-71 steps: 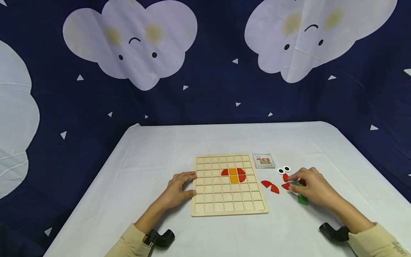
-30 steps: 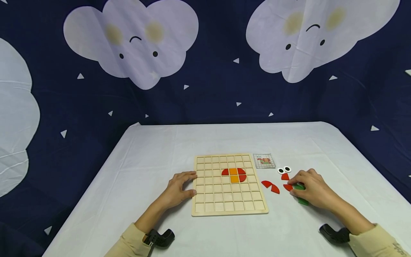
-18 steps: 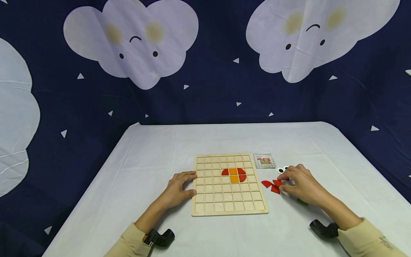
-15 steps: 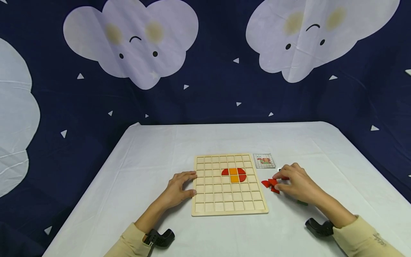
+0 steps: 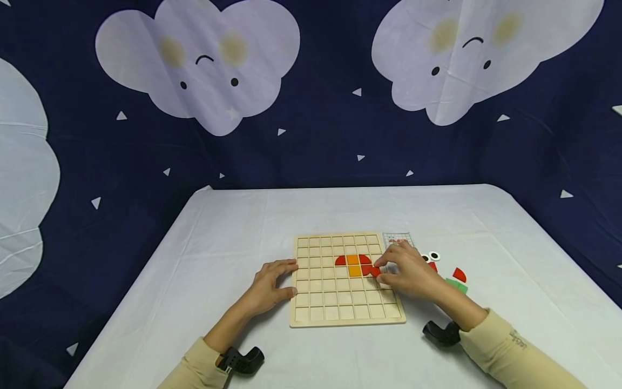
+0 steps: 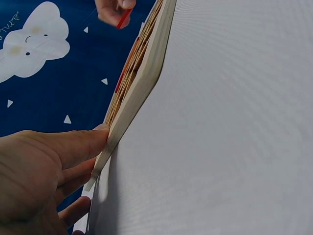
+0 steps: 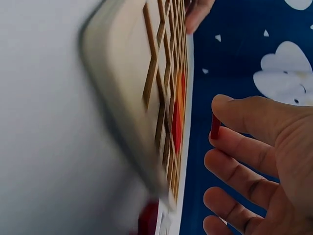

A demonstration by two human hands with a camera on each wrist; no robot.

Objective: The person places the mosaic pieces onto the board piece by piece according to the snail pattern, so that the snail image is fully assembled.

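A wooden grid board (image 5: 335, 313) lies on the white table. Orange squares (image 5: 355, 270) and red quarter-circle pieces (image 5: 340, 261) sit in its upper right cells. My left hand (image 5: 269, 286) touches the board's left edge with fingertips and thumb. Between the thumb and index fingertip of my right hand (image 5: 408, 273), a red quarter-circle piece (image 5: 376, 272) is pinched. That hand is over the board's right side, by the orange and red group; the right wrist view shows the pinched piece (image 7: 215, 127) edge-on.
Right of the board, a picture card (image 5: 397, 236) is partly covered by the right hand. Beyond lie two white eye pieces (image 5: 434, 256), a loose red piece (image 5: 459, 275) and green pieces (image 5: 457, 285). Another red piece (image 5: 433, 266) is partly hidden. A dark cloud-patterned cloth (image 5: 320, 140) hangs behind.
My right hand picked up a red quarter-circle piece from among the loose pieces and carried it left over the board. The left hand stayed at the board's edge.
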